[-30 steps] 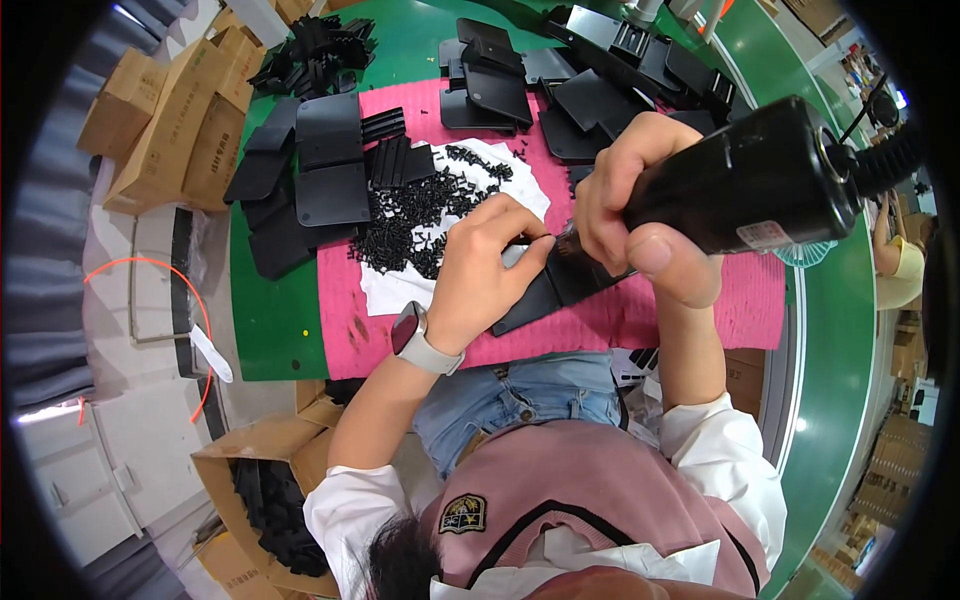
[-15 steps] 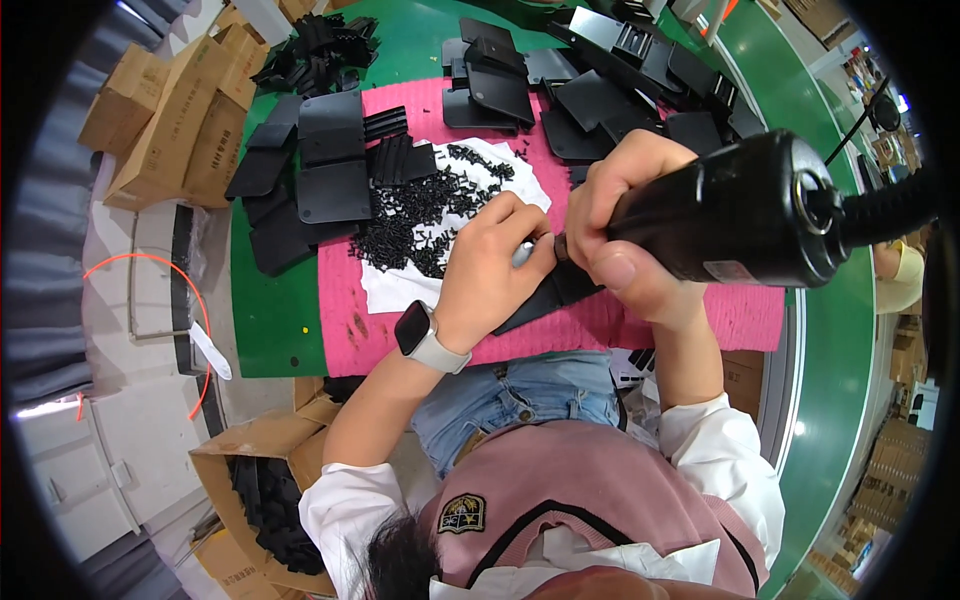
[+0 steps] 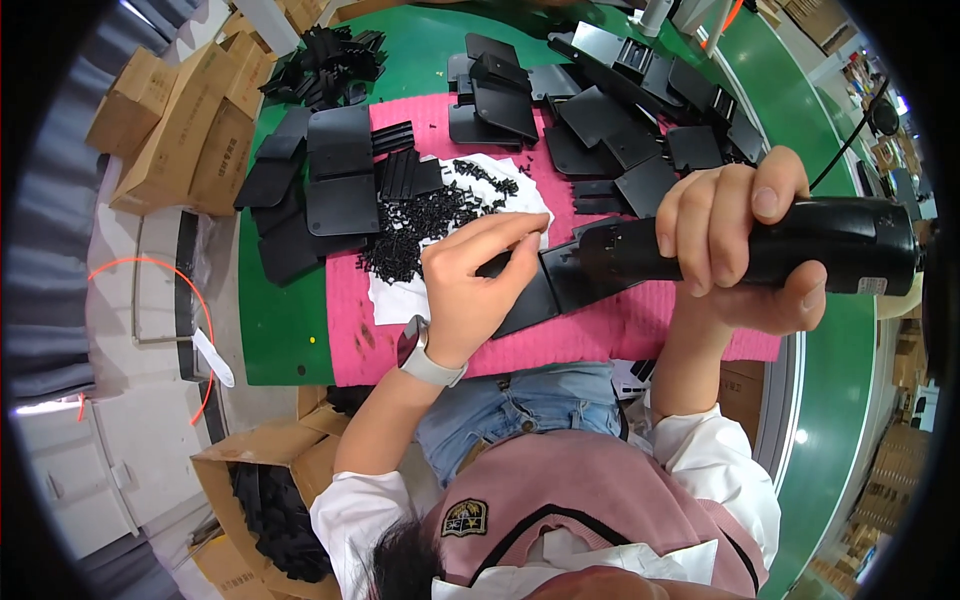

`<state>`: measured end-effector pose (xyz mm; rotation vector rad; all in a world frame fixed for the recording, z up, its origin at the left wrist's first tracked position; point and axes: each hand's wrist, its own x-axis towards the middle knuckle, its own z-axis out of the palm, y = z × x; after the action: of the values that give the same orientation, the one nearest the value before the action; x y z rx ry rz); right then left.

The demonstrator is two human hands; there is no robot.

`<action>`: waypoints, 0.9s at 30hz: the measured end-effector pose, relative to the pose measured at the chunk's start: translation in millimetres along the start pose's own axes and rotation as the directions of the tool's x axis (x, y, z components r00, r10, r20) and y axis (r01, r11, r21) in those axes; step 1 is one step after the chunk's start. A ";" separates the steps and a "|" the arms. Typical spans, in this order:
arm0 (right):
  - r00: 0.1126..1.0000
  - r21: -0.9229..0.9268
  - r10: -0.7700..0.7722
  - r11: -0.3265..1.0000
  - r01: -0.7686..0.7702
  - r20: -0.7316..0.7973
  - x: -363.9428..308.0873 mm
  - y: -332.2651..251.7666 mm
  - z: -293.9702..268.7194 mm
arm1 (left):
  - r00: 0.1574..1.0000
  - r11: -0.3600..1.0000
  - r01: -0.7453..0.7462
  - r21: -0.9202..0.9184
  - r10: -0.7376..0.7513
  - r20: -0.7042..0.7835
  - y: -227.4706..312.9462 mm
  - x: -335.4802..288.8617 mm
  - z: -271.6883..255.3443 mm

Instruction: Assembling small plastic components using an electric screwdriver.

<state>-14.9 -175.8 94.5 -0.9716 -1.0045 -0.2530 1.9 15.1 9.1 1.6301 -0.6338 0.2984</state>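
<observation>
A black electric screwdriver (image 3: 850, 240) lies almost level in my right hand (image 3: 725, 235), whose fingers and thumb wrap round its body. Its narrower front end points left, above a flat black plastic part (image 3: 532, 303) on the pink mat. Where the tool's tip meets the part, if it does, I cannot make out. My left hand (image 3: 472, 285) is over the part's left end, thumb and fingers drawn together; anything between them is too small or hidden to name. Just beyond it, small black screws (image 3: 420, 225) lie heaped on a white cloth (image 3: 395, 303).
Black panels are stacked at left (image 3: 340, 170), at the back (image 3: 500, 100) and at back right (image 3: 600, 125). A pile of black pieces (image 3: 325, 65) sits on the green table (image 3: 285, 350). Below left stands a carton (image 3: 240, 447) of black parts.
The screwdriver and my right hand have moved right, and the tool has swung closer to level. My left hand has come apart from the tool's front end, uncovering more of the part.
</observation>
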 end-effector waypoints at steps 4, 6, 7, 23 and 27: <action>0.997 -0.059 -0.070 0.996 0.068 -0.029 -1.2 -2.1 0.6 | 0.993 0.998 -0.055 0.019 0.053 0.103 5.2 1.9 -5.0; 0.996 -0.064 -0.084 0.995 0.082 -0.026 -1.4 -2.1 -0.1 | 0.993 0.999 -0.038 0.012 0.037 0.113 4.1 0.5 -5.9; 0.997 -0.041 -0.079 0.996 0.078 -0.013 -1.5 -1.4 -1.0 | 0.992 0.999 -0.043 0.006 0.042 0.116 4.0 0.4 -5.9; 0.939 0.000 -0.015 1.000 0.016 -0.345 -14.0 5.8 16.0 | 0.982 0.996 0.040 -0.076 -0.026 0.187 -1.3 -4.8 -9.1; 0.975 0.077 0.083 0.995 -0.068 -0.205 -21.2 -3.2 10.4 | 0.942 0.991 -0.082 -0.103 0.110 0.317 5.9 4.3 -7.8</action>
<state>-34.6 -174.4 81.1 -0.8983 -0.7780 -0.2494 3.3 21.4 17.7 1.5779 -0.9642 0.0712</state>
